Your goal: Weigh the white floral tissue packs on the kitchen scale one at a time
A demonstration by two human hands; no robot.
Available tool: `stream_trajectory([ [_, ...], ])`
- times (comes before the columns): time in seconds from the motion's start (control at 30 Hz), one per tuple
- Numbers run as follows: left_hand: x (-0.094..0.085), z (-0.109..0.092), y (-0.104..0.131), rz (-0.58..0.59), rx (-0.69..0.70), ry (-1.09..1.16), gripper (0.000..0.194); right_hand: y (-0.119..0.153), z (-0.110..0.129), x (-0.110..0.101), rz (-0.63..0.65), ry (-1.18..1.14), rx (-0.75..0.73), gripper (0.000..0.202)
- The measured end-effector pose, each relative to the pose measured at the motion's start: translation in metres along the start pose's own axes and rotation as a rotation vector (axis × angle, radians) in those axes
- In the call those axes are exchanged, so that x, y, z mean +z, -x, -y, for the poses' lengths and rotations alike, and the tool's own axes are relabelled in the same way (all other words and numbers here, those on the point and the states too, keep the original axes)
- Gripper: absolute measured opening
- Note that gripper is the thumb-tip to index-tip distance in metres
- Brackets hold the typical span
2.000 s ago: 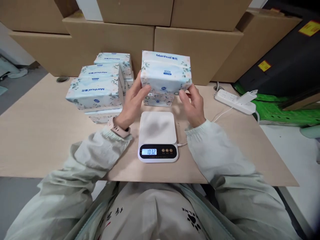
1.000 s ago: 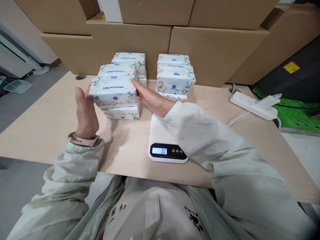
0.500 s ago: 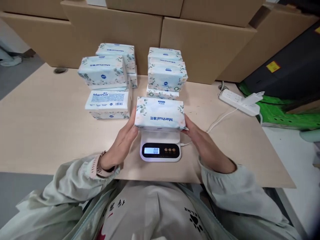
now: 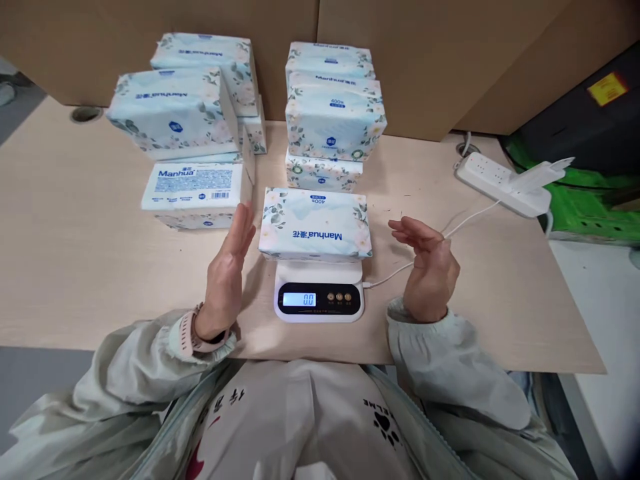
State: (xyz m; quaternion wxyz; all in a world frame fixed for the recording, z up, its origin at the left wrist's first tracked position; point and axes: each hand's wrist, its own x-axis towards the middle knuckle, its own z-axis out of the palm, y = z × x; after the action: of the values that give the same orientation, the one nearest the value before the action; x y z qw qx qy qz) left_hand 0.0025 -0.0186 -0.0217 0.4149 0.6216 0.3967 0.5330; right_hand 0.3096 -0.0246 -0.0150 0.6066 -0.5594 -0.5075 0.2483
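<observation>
While gripping nothing with left hand [image 4: 224, 283] or right hand [image 4: 429, 275], spread wide either side of the scale [image 4: 320, 272], apparently weighing the tissue pack [image 4: 315, 223] atop it; with display [image 4: 299, 299] at 0.0, best to wait, hands clear, for a reading.

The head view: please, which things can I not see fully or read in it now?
All in the head view:
Scale platform: mostly covered by the tissue pack on it.
Words under the buttons: too small to read.
Lower left pack: its smallest print is too fine.
Rear left packs: partly hidden by the front left packs.
Cardboard boxes: cut off by the top edge.
</observation>
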Motion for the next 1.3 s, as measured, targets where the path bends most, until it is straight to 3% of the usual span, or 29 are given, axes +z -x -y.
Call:
stream_trajectory([
  [0.17,-0.001,-0.005,-0.003,-0.009,0.009,0.068,0.054,-0.004,-0.001,0.002,-0.036,0.054,-0.010,0.060],
  [0.43,-0.005,-0.006,-0.003,-0.019,-0.048,0.047,0.056,-0.004,-0.003,0.003,-0.042,-0.051,0.021,0.057],
  [0.63,-0.004,-0.005,-0.004,-0.043,-0.050,0.012,0.060,-0.006,-0.003,0.002,-0.033,0.005,0.014,0.061],
  [0.83,-0.002,-0.006,-0.005,-0.038,-0.013,0.085,0.053,-0.007,-0.004,0.001,-0.044,-0.109,-0.024,0.056],
  [1.07,-0.004,0.007,-0.006,-0.088,0.037,0.133,0.062,-0.009,-0.005,0.005,-0.152,-0.164,-0.011,0.055],
  [1.3,-0.005,0.009,-0.006,-0.081,0.049,0.144,0.057,-0.011,-0.005,0.005,-0.175,-0.164,-0.006,0.056],
])
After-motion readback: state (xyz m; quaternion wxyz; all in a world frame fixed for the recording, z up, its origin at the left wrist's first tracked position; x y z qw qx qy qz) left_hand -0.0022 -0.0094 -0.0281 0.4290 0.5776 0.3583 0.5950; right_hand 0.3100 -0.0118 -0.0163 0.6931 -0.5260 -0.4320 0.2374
